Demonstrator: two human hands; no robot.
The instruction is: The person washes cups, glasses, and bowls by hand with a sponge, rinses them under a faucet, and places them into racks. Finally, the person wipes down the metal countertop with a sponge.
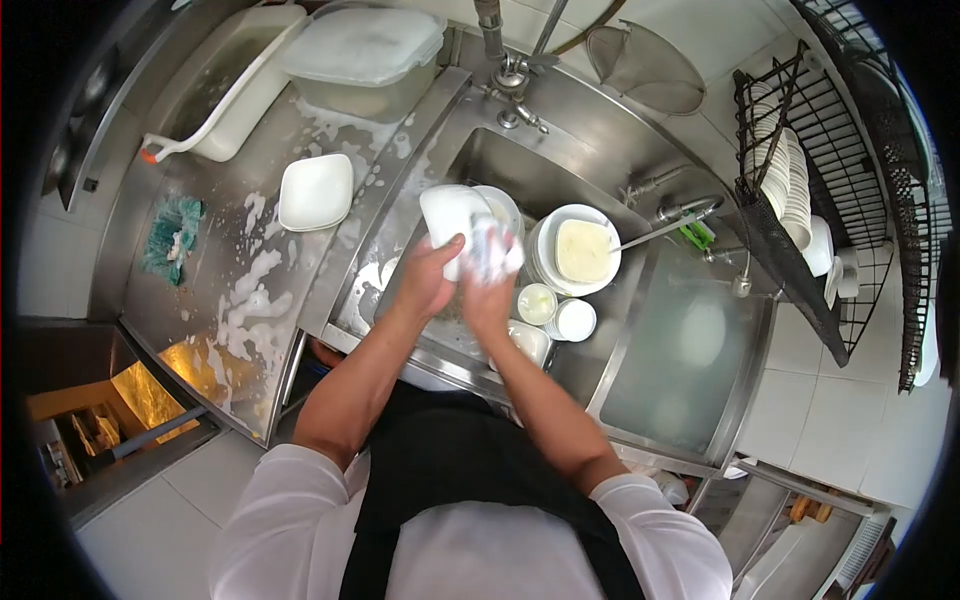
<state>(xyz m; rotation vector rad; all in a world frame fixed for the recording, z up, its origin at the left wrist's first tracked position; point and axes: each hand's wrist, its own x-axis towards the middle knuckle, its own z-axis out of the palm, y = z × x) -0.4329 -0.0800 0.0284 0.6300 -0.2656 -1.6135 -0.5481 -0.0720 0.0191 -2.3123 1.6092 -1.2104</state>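
My left hand (430, 275) is closed on the edge of a white dish (450, 208), tilted over the left sink basin. Against its face my right hand (488, 283) presses a foamy white-and-blue scrubber (490, 248), smeared by motion; its exact kind is hidden by suds. Just right of my hands stands a stack of white plates (547, 262) with a square white dish (585, 250) on top. Small white bowls (574, 320) and a cup with cloudy liquid (537, 303) sit nearer me in the basin.
Left of the basin, a foam-spotted steel counter (240, 270) bears square white dishes (316, 192), a green scouring pad (172, 240) and a lidded plastic tub (365, 60). Cloudy water fills the right basin (670, 350). A faucet (690, 208) and wire dish rack (800, 150) stand right.
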